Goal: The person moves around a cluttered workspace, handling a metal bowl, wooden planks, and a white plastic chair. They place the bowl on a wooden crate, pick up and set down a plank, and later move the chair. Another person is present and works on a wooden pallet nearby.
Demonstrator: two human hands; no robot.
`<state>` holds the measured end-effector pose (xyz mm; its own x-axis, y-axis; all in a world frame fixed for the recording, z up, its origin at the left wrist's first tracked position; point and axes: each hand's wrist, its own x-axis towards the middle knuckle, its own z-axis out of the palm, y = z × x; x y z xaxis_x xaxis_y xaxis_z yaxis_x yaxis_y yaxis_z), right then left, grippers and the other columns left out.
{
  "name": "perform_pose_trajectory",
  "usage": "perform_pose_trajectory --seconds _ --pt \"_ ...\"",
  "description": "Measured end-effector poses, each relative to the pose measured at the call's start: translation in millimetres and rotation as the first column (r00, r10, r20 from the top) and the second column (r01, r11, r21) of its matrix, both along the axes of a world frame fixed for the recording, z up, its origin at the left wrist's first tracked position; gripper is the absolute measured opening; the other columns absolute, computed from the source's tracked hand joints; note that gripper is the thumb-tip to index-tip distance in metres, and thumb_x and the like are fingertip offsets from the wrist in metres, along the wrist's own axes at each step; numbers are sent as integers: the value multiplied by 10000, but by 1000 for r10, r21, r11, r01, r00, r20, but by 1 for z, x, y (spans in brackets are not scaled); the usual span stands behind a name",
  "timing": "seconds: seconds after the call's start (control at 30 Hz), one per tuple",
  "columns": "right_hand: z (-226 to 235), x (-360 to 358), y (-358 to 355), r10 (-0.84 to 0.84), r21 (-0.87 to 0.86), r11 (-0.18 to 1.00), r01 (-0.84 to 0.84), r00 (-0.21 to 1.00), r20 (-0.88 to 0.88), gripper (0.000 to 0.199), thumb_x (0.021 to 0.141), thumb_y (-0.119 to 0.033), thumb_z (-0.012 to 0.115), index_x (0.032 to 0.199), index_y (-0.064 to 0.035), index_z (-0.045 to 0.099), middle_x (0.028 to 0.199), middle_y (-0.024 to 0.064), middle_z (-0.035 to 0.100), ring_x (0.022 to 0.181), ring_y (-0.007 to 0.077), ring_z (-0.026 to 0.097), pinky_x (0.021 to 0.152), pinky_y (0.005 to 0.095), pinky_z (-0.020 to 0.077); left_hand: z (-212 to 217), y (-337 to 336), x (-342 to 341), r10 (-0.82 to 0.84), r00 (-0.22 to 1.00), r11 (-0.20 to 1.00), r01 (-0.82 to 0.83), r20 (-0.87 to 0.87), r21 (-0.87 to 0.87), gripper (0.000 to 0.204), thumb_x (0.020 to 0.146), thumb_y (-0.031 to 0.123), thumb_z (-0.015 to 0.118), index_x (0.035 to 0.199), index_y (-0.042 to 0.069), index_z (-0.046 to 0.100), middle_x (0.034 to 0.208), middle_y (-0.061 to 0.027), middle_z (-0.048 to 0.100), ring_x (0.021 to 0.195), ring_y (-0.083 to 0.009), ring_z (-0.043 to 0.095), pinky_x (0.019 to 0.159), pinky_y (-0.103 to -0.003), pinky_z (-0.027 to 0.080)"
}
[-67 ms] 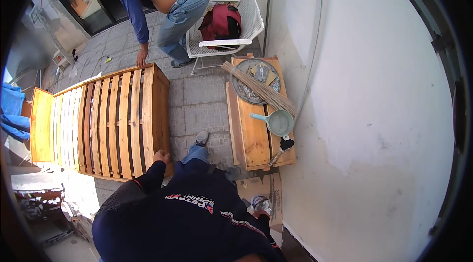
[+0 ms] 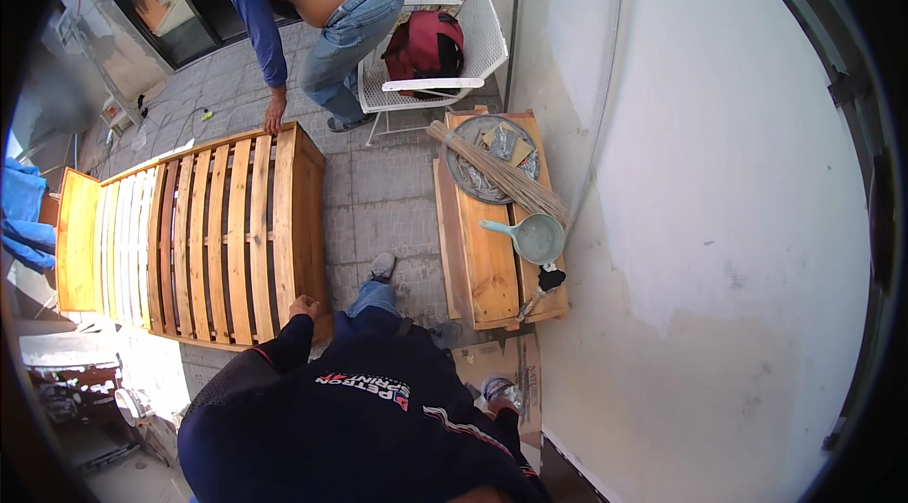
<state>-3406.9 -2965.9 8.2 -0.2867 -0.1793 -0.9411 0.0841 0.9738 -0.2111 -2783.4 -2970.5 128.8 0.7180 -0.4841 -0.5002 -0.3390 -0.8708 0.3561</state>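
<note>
Sleeves in dark blue fill the lower edge, the person's torso hiding much of both arms. The left hand [image 2: 304, 306] comes out of its cuff at the near right corner of the pallet frame [image 2: 203, 234], fingers curled down on the top edge of that corner, grasping it. The right hand [image 2: 499, 393] shows only as a small patch by the cardboard [image 2: 515, 361] on the floor near the wall; what it does there, whether closed or loose, I cannot tell. One leg in jeans reaches forward, its shoe [image 2: 382, 266] on the grey paving between the frame and the bench [image 2: 492, 267].

The frame is a long slatted wooden structure lying flat, running away to the left, with an orange panel at its far left end. On the bench to the right lie a pale green pan [image 2: 534, 236], a dark brush [image 2: 547, 281], a bundle of sticks [image 2: 497, 172] and a round metal tray [image 2: 473, 183].

Farther off, another person in a blue shirt and jeans bends over, one hand [image 2: 274, 113] on the frame's far corner. Behind stands a white chair [image 2: 478, 40] holding a red bag [image 2: 426, 44].
</note>
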Motion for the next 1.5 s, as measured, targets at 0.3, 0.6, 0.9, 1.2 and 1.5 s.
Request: perform_pose_trajectory --seconds 0.3,0.6,0.9,1.2,1.5 --pt "59 203 -105 130 -35 991 -126 972 197 343 838 -281 476 1128 -97 468 977 147 583 796 283 574 625 424 453 -38 -23 68 -13 971 998 -1 -240 -59 279 687 250 660 882 53 620 851 -131 631 833 -265 604 752 -329 470" --pt "95 341 -131 363 -499 788 -360 927 -95 220 825 -237 559 905 -34 587 710 80 616 613 125 585 533 247 452 -45 -83 227 231 832 928 -345 -504 -144 186 786 206 590 842 28 586 696 -88 624 551 -160 614 442 -267 457" --pt "120 360 -120 62 -444 890 -104 992 -110 293 825 -316 547 979 -68 562 760 43 638 607 118 579 520 257 444 -77 -101 242 156 810 985 -167 -566 31 143 817 162 550 902 47 554 754 -114 637 594 -197 631 417 -273 435" --pt "31 344 21 26 -47 999 -27 999 -21 224 787 -241 593 865 -35 637 634 103 628 520 211 587 492 347 478 -63 -222 219 -275 759 949 117 -590 -292 192 820 230 581 952 105 517 838 -79 627 657 -172 621 480 -249 446" --pt "71 329 -39 -282 -339 913 225 951 -129 243 811 -256 549 921 -46 603 711 70 643 618 143 590 541 290 460 -32 -251 206 -347 791 907 147 -504 -394 150 820 133 570 897 8 543 741 -93 604 585 -133 582 510 -229 485"
